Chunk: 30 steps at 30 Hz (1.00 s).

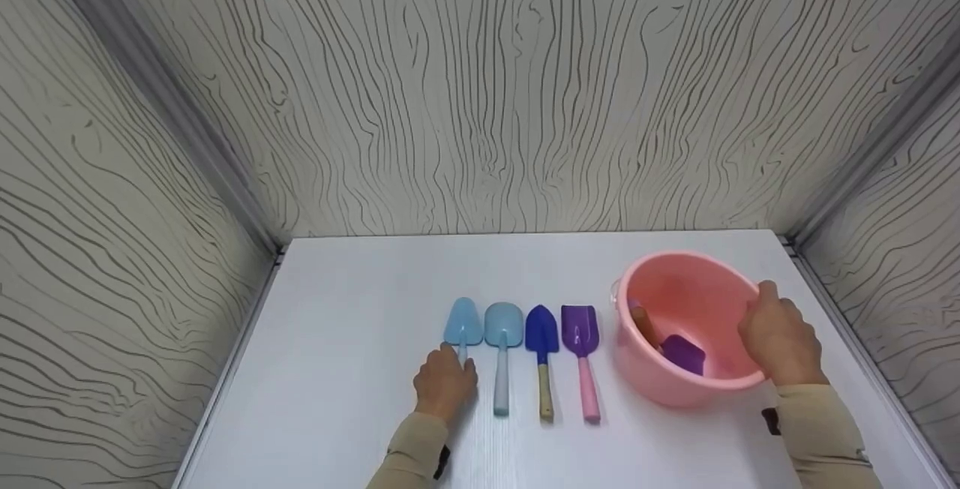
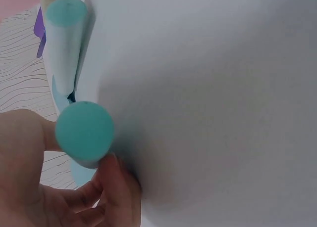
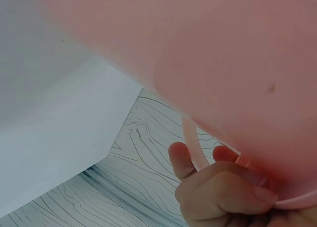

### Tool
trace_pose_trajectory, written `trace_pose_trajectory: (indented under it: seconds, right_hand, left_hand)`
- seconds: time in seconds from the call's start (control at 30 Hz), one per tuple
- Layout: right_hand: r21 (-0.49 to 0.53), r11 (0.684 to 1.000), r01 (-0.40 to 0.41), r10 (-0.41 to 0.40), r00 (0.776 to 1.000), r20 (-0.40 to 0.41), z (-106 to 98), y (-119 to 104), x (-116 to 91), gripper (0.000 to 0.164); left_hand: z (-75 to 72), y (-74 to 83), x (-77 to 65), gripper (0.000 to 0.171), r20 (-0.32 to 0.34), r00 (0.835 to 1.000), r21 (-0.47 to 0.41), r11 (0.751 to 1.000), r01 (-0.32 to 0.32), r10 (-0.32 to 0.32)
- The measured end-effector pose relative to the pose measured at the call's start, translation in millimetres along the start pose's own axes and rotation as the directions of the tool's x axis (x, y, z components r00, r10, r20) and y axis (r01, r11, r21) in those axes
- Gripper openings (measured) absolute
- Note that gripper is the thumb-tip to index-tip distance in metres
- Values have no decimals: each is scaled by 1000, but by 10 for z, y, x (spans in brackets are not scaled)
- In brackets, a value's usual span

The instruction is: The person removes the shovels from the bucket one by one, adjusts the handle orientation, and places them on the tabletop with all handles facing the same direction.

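Note:
My left hand (image 1: 445, 382) pinches the handle of a light blue toy trowel (image 1: 463, 322), whose pointed blade faces the back wall. In the left wrist view, the round teal handle end (image 2: 85, 133) sits between thumb and fingers. With my right hand (image 1: 781, 335) I grip the right rim of a pink bucket (image 1: 652, 376), which leans toward the left. The bucket's curved carrying handle (image 3: 193, 143) passes by my fingers in the right wrist view. Inside the bucket lie a purple shovel blade (image 1: 684, 354) and a brown handle (image 1: 645, 325).
Right of the trowel, a light blue rounded shovel (image 1: 503, 324), a dark blue trowel (image 1: 541, 330) and a purple shovel with a pink handle (image 1: 580, 330) lie in a row on the white table (image 1: 337, 354). Wood-grain panels (image 1: 480, 99) enclose the back and sides.

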State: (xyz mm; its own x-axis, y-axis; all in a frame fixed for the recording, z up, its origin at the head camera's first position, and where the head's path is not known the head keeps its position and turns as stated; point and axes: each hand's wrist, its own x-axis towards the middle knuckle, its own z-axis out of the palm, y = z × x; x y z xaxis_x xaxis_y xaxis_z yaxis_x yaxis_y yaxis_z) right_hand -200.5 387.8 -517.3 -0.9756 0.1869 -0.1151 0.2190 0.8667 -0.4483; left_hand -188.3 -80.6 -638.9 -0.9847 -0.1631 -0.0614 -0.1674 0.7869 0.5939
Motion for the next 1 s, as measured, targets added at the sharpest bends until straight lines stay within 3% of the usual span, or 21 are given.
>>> trace_pose_trajectory:
  seconds: [0.27,0.67,0.83,1.0]
  right_hand:
    - [4,1000,-7,6,1000,6,11,10,-8,44]
    - [11,1000,-22,22,999,29,-19,23,-11,45]
    - [6,1000,-19,19,999,34,-29,17,-7,47]
    - [20,999,-31,30,998,46,-22,-6,9,48]
  left_hand:
    - [-25,8,-20,28,26,1000,6,1000,-15,15]
    - [-118,149,56,38,1,1000,133,991,-18,18]
    - [-176,300,134,35,-28,996,176,981,-79,86]
    - [-259,550,236,34,-58,984,216,964,-154,171]
